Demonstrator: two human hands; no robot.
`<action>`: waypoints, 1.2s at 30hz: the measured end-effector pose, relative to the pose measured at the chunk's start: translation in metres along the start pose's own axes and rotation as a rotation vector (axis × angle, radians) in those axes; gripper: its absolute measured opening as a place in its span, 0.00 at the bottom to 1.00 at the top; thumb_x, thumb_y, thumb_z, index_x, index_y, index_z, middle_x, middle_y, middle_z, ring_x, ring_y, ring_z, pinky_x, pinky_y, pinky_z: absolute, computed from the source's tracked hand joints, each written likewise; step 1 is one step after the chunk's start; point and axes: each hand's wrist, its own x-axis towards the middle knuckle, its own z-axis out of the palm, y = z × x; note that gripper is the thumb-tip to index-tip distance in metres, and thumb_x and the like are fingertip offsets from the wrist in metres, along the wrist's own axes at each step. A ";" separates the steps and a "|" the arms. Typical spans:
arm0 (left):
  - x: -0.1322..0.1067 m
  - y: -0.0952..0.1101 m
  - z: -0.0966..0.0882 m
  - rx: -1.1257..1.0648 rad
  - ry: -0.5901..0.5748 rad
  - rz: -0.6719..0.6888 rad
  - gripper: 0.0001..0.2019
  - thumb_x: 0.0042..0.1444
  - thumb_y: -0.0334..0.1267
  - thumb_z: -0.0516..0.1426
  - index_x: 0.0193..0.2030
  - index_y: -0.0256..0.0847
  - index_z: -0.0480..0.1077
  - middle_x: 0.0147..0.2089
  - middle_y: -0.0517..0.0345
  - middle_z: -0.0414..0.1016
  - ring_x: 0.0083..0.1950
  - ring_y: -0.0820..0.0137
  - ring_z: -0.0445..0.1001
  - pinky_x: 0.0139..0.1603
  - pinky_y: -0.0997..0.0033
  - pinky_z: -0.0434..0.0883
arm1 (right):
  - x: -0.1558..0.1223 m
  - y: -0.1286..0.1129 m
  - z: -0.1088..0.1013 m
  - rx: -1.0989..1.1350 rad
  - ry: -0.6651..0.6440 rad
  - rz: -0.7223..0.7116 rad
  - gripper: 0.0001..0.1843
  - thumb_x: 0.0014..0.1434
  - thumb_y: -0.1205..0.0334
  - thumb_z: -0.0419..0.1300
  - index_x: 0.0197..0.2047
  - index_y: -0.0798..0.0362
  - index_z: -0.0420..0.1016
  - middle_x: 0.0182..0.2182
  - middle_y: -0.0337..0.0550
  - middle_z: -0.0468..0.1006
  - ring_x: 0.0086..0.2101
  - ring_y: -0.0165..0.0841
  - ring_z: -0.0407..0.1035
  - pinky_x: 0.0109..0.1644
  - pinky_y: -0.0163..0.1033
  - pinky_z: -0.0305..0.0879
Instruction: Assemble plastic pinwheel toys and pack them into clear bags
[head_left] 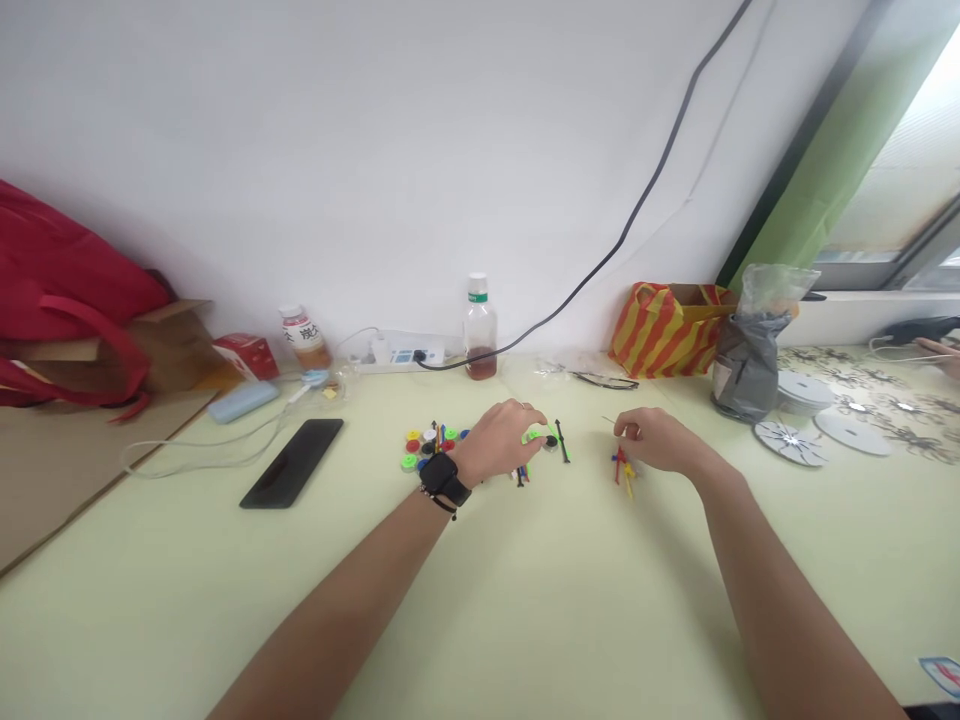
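The tabletop [525,620] is a pale yellow-green surface that runs from the near edge to a white wall [375,150]. A black cable [637,205] runs diagonally down the wall. A window [900,200] with a green frame occupies the far right corner.

Surrounding items, near to far:
- A printed card [941,672] lies at the near right edge.
- A black phone [292,462] lies flat, left of the left forearm.
- Flat white discs [791,442] lie at the right, with a grey bag [746,365] behind them.
- A pale blue power bank [242,400] lies with a white cord beside it.
- A pair of glasses [600,378] lies beyond the hands.
- A power strip [397,353], a clear bottle [479,328] holding a little amber liquid, a striped bag [664,325] and a red bag [67,290] line the wall.
- Another person's hand [941,355] shows at the far right edge.

Nothing stands between the hands and the small parts.

Working parts:
- The left hand [499,440], with a black watch [442,478] on its wrist, is curled, and its fingertips pinch a green-and-black disc [546,437].
- A heap of coloured discs [427,445] lies just left of this hand.
- A green stick [561,440] lies just right of the pinched disc.
- The right hand [656,440] is loosely curled, well apart from the left.
- Red and yellow sticks [622,468] sit at its fingertips. Whether they are gripped cannot be told.
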 end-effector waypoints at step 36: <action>0.010 0.013 0.003 -0.638 0.208 -0.056 0.08 0.57 0.34 0.62 0.43 0.37 0.78 0.48 0.50 0.77 0.39 0.70 0.81 0.46 0.68 0.80 | -0.007 -0.096 0.030 1.218 -0.025 -0.083 0.09 0.51 0.61 0.64 0.37 0.52 0.73 0.29 0.40 0.77 0.32 0.33 0.72 0.41 0.41 0.67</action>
